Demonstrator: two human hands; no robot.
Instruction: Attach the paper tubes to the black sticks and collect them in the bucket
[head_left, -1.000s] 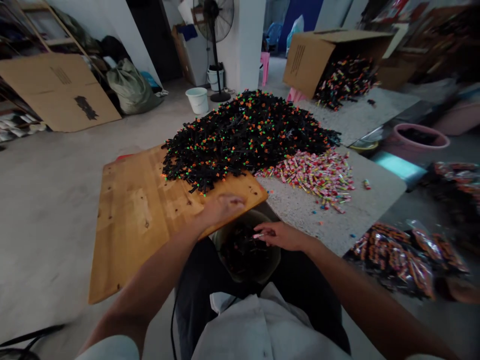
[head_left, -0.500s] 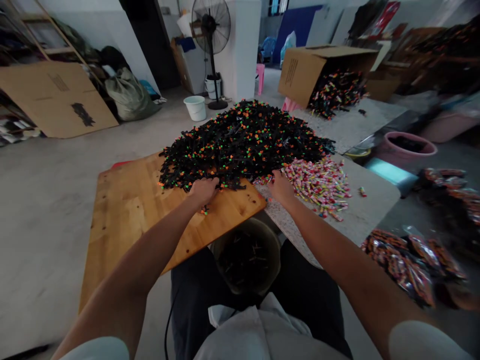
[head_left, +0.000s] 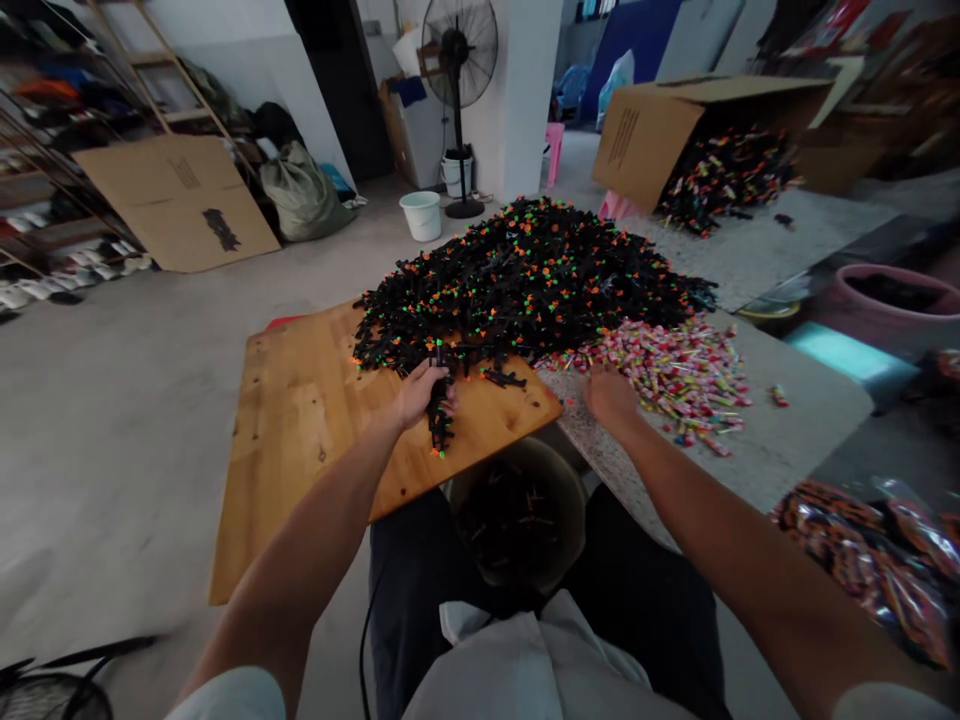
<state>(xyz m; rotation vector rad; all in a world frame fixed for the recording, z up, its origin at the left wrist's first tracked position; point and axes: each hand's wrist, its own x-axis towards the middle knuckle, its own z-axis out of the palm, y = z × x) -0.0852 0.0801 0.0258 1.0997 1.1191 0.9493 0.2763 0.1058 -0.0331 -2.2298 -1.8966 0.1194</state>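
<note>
My left hand [head_left: 421, 392] is closed on a bunch of black sticks with orange and green tips [head_left: 439, 425], just off the near edge of the big heap of the same sticks [head_left: 525, 275], above the wooden board [head_left: 315, 410]. My right hand [head_left: 609, 392] rests at the near edge of the pile of pink wrapped candies [head_left: 667, 370] on the stone table [head_left: 757, 455]; its fingers are curled down and what they hold is hidden. A dark bowl [head_left: 517, 510] with black sticks sits in my lap below the board.
A cardboard box [head_left: 652, 125] spilling coloured pieces lies at the back right. A pink basin [head_left: 885, 300] stands right, filled bags [head_left: 870, 550] at lower right. A fan [head_left: 459, 60], a white bucket [head_left: 421, 214] and flat cardboard [head_left: 176, 200] stand on the floor behind.
My left hand has pulled a bunch of black sticks out of the heap toward me. My right hand went from the bowl to the candy pile and has drawn back slightly.
</note>
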